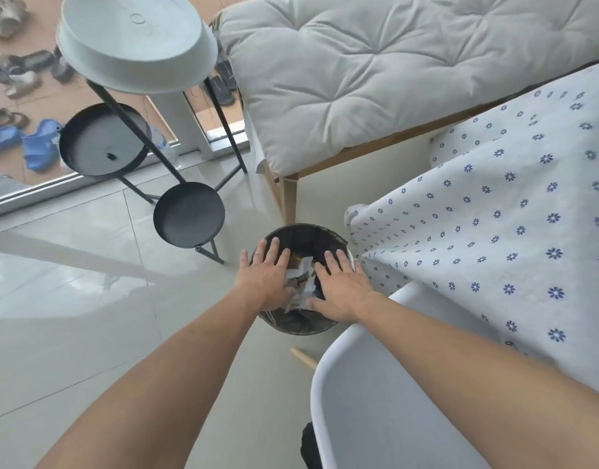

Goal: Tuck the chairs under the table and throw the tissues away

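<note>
A round black bin [303, 235] with a dark liner stands on the floor by the table corner. White crumpled tissues [301, 270] lie inside it among other scraps. My left hand [269, 274] and my right hand [340, 286] hover flat over the bin's mouth, fingers spread, palms down, nothing gripped in either. The table [514, 211] at the right wears a white cloth with small blue flowers. A white plastic chair [375, 411] sits at the lower right, its seat under my right forearm. A wooden chair with a grey tufted cushion [375, 72] stands behind the bin.
A black metal stand [128, 123] with several round trays and a pale upturned basin [135, 38] on top stands left of the bin. Shoes and blue clogs [20, 140] lie beyond a glass door at the far left. Pale glossy tiles cover the floor.
</note>
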Available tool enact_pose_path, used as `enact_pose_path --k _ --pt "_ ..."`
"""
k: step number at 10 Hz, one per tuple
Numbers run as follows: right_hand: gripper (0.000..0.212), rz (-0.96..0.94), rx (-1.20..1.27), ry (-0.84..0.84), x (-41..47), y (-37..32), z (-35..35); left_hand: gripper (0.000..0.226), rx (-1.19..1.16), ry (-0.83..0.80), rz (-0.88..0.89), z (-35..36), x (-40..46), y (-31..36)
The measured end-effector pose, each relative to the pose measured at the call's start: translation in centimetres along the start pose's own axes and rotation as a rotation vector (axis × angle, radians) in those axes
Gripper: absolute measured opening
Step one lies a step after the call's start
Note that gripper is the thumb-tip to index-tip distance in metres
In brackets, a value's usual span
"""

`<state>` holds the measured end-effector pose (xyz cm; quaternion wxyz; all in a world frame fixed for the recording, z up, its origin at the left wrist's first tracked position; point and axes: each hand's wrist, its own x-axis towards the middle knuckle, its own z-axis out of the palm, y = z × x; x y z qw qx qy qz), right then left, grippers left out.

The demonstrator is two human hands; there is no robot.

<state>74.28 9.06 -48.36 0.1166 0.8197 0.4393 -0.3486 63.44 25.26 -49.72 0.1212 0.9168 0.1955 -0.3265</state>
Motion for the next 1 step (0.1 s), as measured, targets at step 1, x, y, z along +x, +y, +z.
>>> enact_pose_path --k 1 --pt "0.095 0.004 0.003 0.029 -2.35 -0.76 -1.81 0.096 0.024 0.021 0.0 -2.23 -2.69 0.35"
